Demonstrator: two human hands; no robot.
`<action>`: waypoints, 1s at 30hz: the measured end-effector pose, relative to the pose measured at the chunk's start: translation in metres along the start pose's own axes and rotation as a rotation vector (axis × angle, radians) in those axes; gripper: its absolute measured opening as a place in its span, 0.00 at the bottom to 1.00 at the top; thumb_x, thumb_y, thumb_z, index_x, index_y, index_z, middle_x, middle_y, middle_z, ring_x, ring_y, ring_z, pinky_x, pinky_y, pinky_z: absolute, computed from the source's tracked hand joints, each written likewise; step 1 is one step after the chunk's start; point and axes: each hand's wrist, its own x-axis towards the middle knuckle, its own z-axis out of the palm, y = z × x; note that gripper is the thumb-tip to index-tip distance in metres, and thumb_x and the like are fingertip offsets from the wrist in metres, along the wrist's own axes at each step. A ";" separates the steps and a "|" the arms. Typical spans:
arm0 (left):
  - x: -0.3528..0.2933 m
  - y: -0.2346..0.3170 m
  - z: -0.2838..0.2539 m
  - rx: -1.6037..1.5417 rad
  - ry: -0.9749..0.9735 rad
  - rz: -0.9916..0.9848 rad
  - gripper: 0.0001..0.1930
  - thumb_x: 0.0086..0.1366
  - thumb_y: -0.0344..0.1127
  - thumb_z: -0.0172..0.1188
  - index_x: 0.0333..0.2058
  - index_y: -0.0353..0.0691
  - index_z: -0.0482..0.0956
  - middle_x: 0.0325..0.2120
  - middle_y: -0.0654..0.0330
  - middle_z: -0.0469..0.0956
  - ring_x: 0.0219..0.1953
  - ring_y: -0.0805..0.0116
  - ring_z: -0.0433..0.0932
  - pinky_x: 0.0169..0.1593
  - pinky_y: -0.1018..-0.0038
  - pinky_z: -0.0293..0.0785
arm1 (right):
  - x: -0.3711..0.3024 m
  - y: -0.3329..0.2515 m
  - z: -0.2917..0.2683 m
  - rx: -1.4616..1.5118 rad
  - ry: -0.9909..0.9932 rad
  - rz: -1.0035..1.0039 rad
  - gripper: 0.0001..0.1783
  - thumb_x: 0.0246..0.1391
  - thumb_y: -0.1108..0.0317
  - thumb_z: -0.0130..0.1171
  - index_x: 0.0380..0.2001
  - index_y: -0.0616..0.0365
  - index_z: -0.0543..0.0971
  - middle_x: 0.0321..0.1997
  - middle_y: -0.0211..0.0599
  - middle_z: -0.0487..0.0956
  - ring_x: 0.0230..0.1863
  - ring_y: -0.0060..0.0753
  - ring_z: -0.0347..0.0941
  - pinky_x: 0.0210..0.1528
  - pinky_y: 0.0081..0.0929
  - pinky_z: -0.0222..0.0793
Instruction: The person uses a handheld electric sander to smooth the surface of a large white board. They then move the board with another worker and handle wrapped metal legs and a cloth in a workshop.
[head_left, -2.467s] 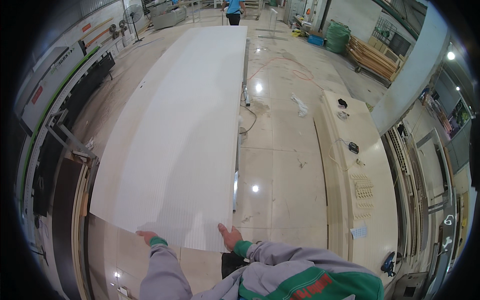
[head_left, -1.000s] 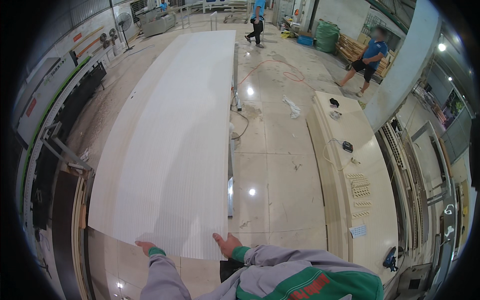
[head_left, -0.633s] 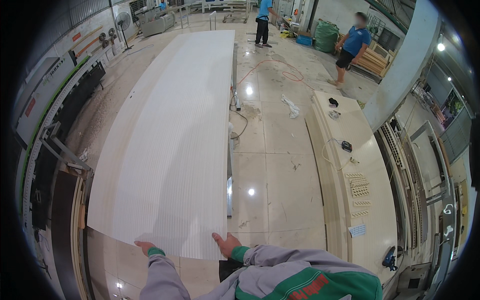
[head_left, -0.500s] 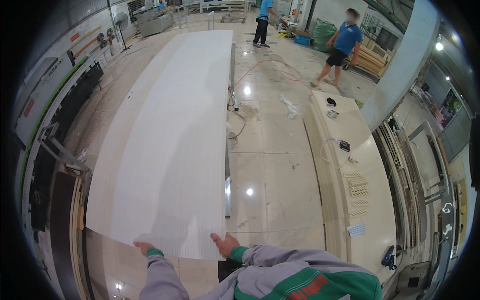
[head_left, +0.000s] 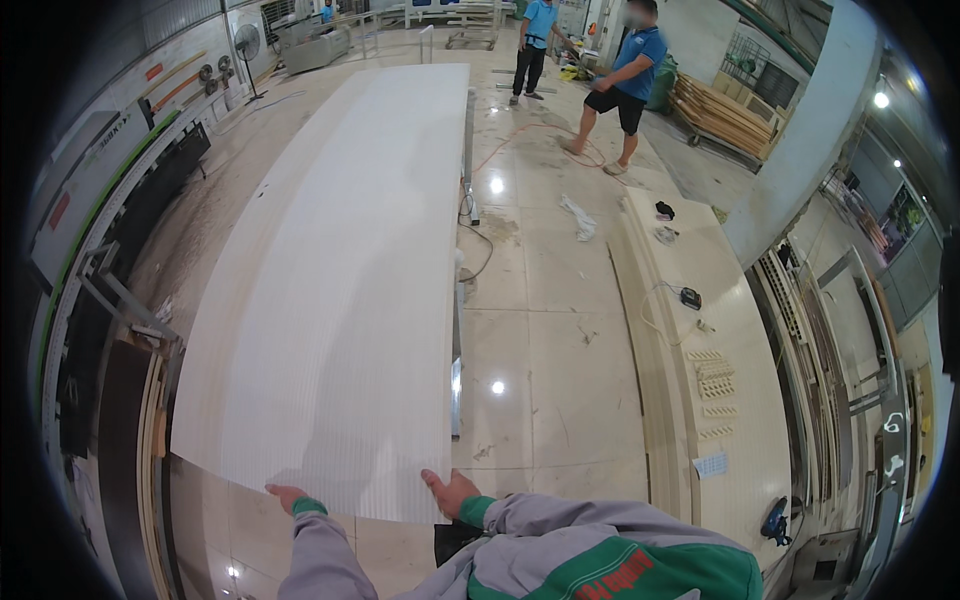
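Observation:
A long, wide pale panel [head_left: 330, 260] with fine lengthwise lines stretches away from me, lying flat on a metal stand [head_left: 457, 385] that shows along its right side. My left hand [head_left: 287, 496] grips the panel's near edge, left of its middle, thumb on top and fingers hidden below. At the near right corner, my right hand [head_left: 450, 491] holds the same panel, with its thumb over the top face and the other fingers mostly out of sight underneath.
Stacked cream boards [head_left: 735, 290] on the right bear a battery [head_left: 691, 298], small slatted pieces [head_left: 715, 380] and a blue tool [head_left: 775, 520]. A long machine [head_left: 110, 190] lines the left. Two people in blue shirts stand beyond, near a red hose [head_left: 490, 155]. A pillar [head_left: 800, 130] rises at right.
The nearer person in blue has walked leftward across the floor, and the farther one has shifted slightly. My hands and the panel have hardly moved.

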 end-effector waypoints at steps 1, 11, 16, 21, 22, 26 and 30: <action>0.002 0.001 0.001 -0.060 -0.030 -0.046 0.32 0.79 0.54 0.35 0.68 0.37 0.67 0.68 0.56 0.69 0.69 0.59 0.67 0.73 0.68 0.54 | 0.001 0.001 0.001 0.012 -0.003 -0.013 0.67 0.56 0.19 0.40 0.65 0.85 0.60 0.62 0.75 0.72 0.67 0.64 0.69 0.69 0.40 0.63; 0.010 0.008 0.008 -0.413 -0.067 -0.165 0.34 0.79 0.56 0.36 0.67 0.33 0.67 0.65 0.51 0.71 0.67 0.54 0.69 0.72 0.69 0.56 | 0.012 0.013 0.014 -0.049 0.136 0.005 0.55 0.59 0.25 0.48 0.59 0.76 0.71 0.57 0.66 0.78 0.61 0.61 0.74 0.65 0.42 0.68; 0.001 0.006 0.008 -1.527 0.079 -0.551 0.35 0.79 0.57 0.36 0.67 0.31 0.67 0.63 0.49 0.73 0.66 0.52 0.69 0.71 0.69 0.57 | 0.012 0.015 0.016 0.140 0.114 -0.085 0.55 0.57 0.25 0.51 0.57 0.77 0.71 0.56 0.70 0.77 0.61 0.63 0.74 0.64 0.45 0.68; -0.007 0.006 0.000 -2.049 0.296 -0.773 0.36 0.78 0.58 0.37 0.66 0.29 0.67 0.62 0.46 0.74 0.65 0.49 0.70 0.71 0.69 0.58 | 0.008 0.015 0.015 0.160 0.126 -0.115 0.55 0.57 0.25 0.52 0.56 0.78 0.72 0.56 0.71 0.77 0.61 0.64 0.74 0.64 0.46 0.67; -0.009 0.006 -0.002 -2.076 0.322 -0.792 0.36 0.78 0.58 0.37 0.66 0.29 0.67 0.62 0.46 0.74 0.65 0.48 0.70 0.71 0.69 0.59 | 0.007 0.015 0.015 0.175 0.118 -0.127 0.55 0.57 0.25 0.52 0.57 0.77 0.72 0.56 0.70 0.77 0.61 0.64 0.74 0.64 0.46 0.67; -0.015 0.005 -0.011 -2.115 0.446 -0.833 0.37 0.78 0.59 0.37 0.66 0.27 0.67 0.61 0.44 0.75 0.65 0.46 0.71 0.70 0.68 0.60 | 0.006 0.012 0.016 0.176 0.160 -0.109 0.48 0.59 0.30 0.55 0.56 0.72 0.74 0.54 0.62 0.80 0.59 0.58 0.76 0.62 0.43 0.70; -0.016 0.007 -0.012 -2.204 0.406 -0.853 0.38 0.77 0.60 0.38 0.65 0.26 0.68 0.60 0.42 0.75 0.63 0.45 0.72 0.70 0.65 0.61 | 0.007 0.012 0.016 0.121 0.164 -0.097 0.47 0.60 0.30 0.54 0.57 0.70 0.75 0.54 0.61 0.81 0.59 0.58 0.77 0.62 0.43 0.70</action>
